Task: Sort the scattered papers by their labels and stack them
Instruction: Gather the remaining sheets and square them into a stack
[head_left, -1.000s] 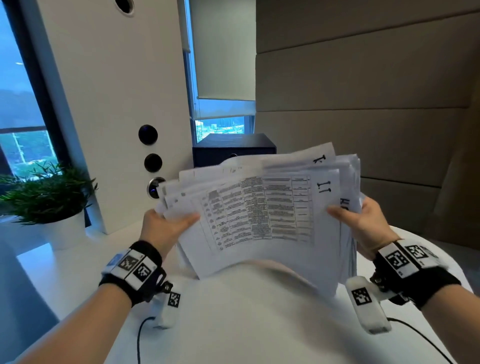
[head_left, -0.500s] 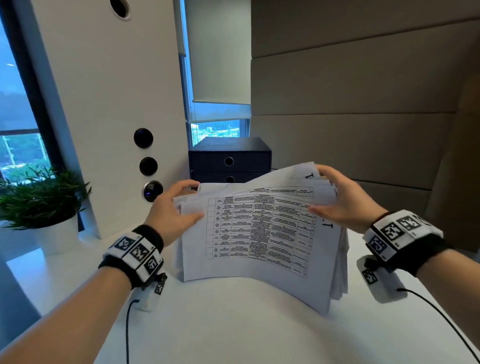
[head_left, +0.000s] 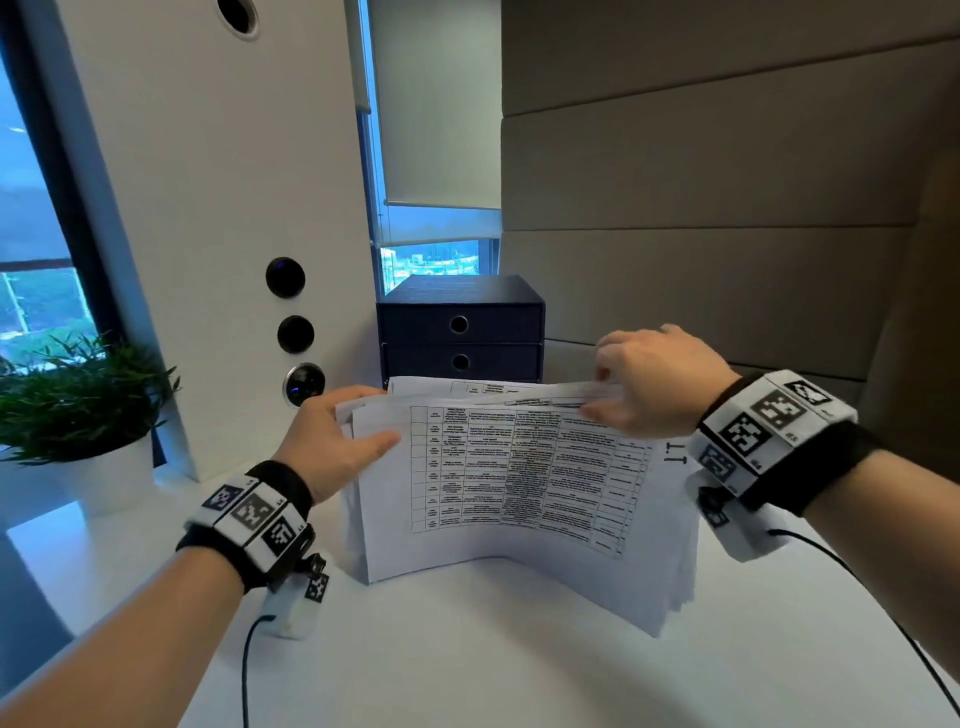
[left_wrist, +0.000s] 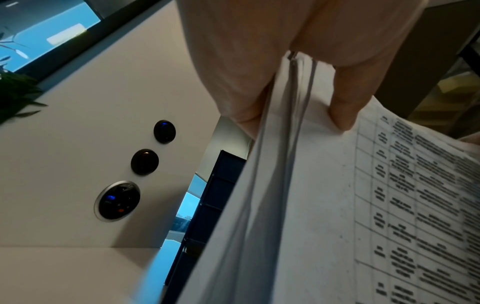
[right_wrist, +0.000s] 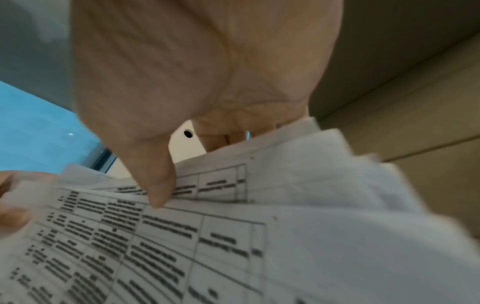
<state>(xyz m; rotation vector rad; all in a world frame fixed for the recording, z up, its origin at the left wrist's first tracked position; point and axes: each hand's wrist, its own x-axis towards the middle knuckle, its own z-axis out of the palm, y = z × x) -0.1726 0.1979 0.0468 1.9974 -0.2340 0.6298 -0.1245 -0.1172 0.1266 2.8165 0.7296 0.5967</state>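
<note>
A thick stack of papers (head_left: 524, 499) stands on its lower edge on the white tabletop (head_left: 493, 670), bowed toward me, clamped between my hands. My left hand (head_left: 332, 441) pinches its left edge, thumb on the printed front sheet, fingers (left_wrist: 241, 98) behind. My right hand (head_left: 654, 384) curls over the top right corner. Beyond my fingers sits a dark drawer box (head_left: 460, 327); left of them, a potted plant (head_left: 78, 415).

A thick bundle of white printed paper sheets (head_left: 519, 483) stands on its lower edge on the white table (head_left: 467, 665), bowed, leaning back, top edges uneven; the front sheet shows a table grid.
</note>
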